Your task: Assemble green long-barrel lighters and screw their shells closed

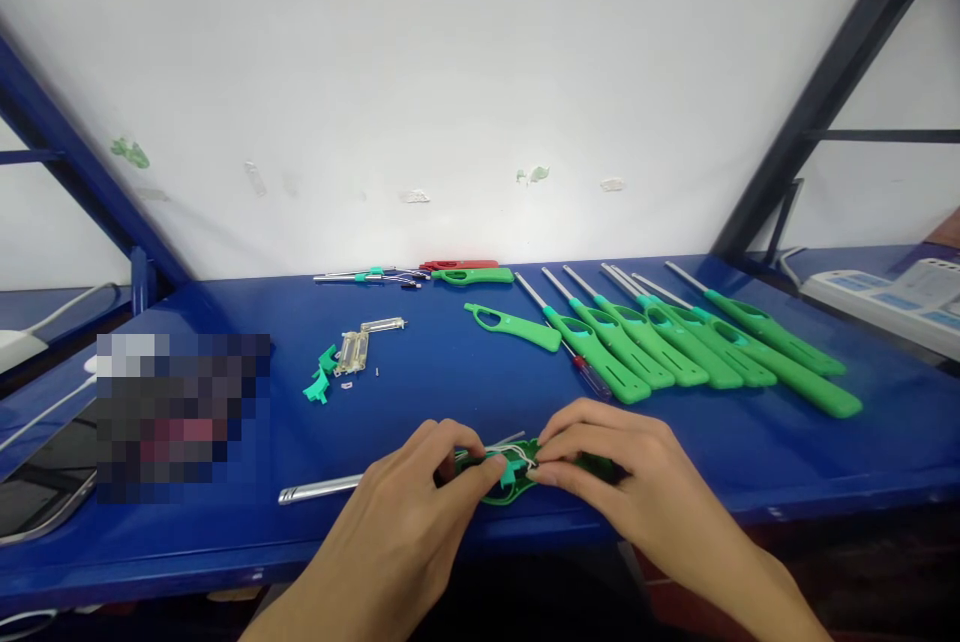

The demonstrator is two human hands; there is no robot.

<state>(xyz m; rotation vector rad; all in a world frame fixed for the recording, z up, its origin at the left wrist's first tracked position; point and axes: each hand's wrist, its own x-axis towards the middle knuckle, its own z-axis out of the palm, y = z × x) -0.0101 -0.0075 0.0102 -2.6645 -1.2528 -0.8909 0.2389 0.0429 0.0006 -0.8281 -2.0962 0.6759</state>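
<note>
An opened green lighter casing [510,494] lies near the table's front edge, with a teal part and thin white wires in it. Its metal tube [319,490] points left. My left hand [420,502] grips the casing's left portion, thumb against the teal part [513,470]. The fingers of my right hand [622,472] are pinched at the white wires [517,449] near the casing's right side; what exactly they hold is too small to tell. Both hands hide much of the casing.
Several green lighters [675,352] lie at the right, beside a screwdriver [589,372] and a loose green shell [517,327]. Clear parts [352,352] and teal pieces [321,377] sit left of centre. Metal tubes [367,276] and a red shell [461,265] lie behind.
</note>
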